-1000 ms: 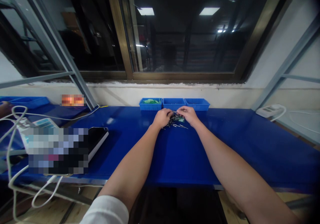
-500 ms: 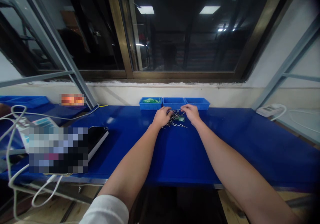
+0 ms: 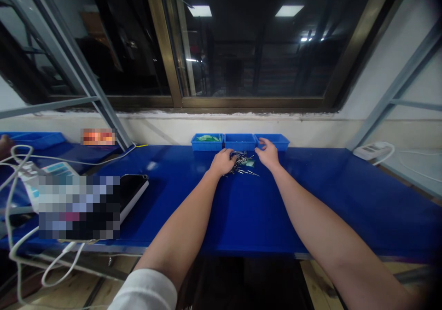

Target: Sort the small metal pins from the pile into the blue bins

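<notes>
Your left hand (image 3: 223, 162) curls, grip unclear, at slim silvery metal pieces (image 3: 241, 159) heaped toward the blue counter (image 3: 238, 218)'s far edge; your half-open right hand (image 3: 268, 154) looks empty. Likely light, stiff, slippery: pinch mid-length.

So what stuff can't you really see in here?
All in the head view:
Left-hand grip: anything underneath is hidden by the hand itself.
Metal pieces: too small and jumbled to count.
Middle blue bin: contents too small to identify.
Other person's hand: cut off by the left edge.
Dark device: partly covered by pixel blocks.
</notes>
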`<act>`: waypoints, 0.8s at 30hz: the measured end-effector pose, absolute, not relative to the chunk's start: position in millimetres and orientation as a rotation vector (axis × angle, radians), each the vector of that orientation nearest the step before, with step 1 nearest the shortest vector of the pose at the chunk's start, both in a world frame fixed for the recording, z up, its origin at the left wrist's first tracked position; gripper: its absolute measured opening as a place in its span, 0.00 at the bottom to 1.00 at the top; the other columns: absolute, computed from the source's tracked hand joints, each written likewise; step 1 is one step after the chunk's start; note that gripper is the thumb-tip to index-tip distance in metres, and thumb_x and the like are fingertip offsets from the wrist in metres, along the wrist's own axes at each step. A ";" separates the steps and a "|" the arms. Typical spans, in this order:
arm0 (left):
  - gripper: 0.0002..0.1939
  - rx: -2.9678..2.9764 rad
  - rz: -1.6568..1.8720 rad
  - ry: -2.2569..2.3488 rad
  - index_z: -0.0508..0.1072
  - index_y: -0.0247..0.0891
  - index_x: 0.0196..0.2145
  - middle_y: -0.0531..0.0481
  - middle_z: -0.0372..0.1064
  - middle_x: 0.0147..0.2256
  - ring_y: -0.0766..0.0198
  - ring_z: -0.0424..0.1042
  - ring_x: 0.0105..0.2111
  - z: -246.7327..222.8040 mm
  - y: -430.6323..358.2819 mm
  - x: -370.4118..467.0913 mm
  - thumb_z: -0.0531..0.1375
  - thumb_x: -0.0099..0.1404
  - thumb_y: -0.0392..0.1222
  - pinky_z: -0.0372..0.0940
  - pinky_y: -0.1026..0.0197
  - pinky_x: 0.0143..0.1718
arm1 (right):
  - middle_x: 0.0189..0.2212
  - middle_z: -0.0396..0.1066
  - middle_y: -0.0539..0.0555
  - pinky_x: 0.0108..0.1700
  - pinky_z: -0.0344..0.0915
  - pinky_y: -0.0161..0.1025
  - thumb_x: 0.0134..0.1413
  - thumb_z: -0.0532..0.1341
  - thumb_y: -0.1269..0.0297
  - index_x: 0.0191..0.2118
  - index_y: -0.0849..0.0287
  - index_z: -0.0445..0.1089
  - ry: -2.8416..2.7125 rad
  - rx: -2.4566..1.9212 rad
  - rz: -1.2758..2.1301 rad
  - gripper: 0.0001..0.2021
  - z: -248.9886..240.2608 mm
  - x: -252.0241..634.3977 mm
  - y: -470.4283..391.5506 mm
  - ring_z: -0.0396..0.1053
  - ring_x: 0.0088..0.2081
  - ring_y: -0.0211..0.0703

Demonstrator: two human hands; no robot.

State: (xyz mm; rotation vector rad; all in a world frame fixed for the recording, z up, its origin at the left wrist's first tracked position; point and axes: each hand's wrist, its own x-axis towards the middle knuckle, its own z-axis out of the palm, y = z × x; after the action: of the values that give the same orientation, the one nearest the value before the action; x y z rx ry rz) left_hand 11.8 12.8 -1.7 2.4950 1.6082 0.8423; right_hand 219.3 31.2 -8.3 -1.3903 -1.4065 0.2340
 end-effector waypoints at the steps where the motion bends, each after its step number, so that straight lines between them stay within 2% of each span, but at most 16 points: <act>1: 0.19 2.531 0.798 1.602 0.68 0.37 0.50 0.42 0.68 0.47 0.57 0.68 0.48 -1.8 12.1 11.8 0.51 0.65 0.47 0.60 0.57 0.51 | 0.39 0.72 0.58 0.44 0.64 0.44 0.42 0.60 0.64 0.47 0.62 0.70 -1.486 -1.391 0.199 0.22 -7.2 215.1 27.6 0.67 0.37 0.45; 4: 0.18 2.677 0.671 1.550 0.68 0.38 0.48 0.43 0.68 0.49 0.55 0.66 0.50 -1.5 9.5 11.4 0.49 0.66 0.48 0.60 0.55 0.50 | 0.37 0.72 0.56 0.47 0.61 0.44 0.44 0.61 0.62 0.40 0.59 0.74 -1.819 -1.369 0.151 0.15 -6.0 199.8 17.6 0.66 0.40 0.46; 9: 0.17 2.723 0.565 1.560 0.70 0.38 0.43 0.44 0.70 0.46 0.57 0.68 0.46 -2.0 8.6 11.0 0.45 0.68 0.46 0.62 0.56 0.46 | 0.39 0.70 0.56 0.47 0.59 0.44 0.45 0.62 0.55 0.40 0.52 0.75 -2.133 -1.521 0.099 0.15 -10.8 181.6 10.7 0.63 0.45 0.51; 16: 0.18 2.711 0.587 1.615 0.71 0.39 0.42 0.45 0.70 0.44 0.60 0.69 0.44 -1.8 9.6 13.2 0.44 0.69 0.45 0.62 0.59 0.45 | 0.34 0.73 0.54 0.45 0.60 0.38 0.50 0.62 0.60 0.35 0.55 0.76 -2.144 -1.373 0.111 0.09 -7.3 182.4 11.1 0.68 0.39 0.44; 24: 0.16 2.677 0.757 1.714 0.72 0.37 0.40 0.44 0.70 0.41 0.59 0.69 0.42 0.6 7.2 16.1 0.46 0.68 0.43 0.62 0.59 0.44 | 0.31 0.75 0.52 0.42 0.63 0.39 0.50 0.62 0.64 0.31 0.54 0.77 -2.077 -1.240 0.156 0.06 -1.2 181.8 4.8 0.71 0.34 0.43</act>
State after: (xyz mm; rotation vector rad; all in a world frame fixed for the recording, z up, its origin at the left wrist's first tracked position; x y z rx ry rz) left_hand 16.1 7.2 0.6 2.6769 1.7140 0.7568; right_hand 181.8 4.8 -1.2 -1.2397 -2.0772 0.1555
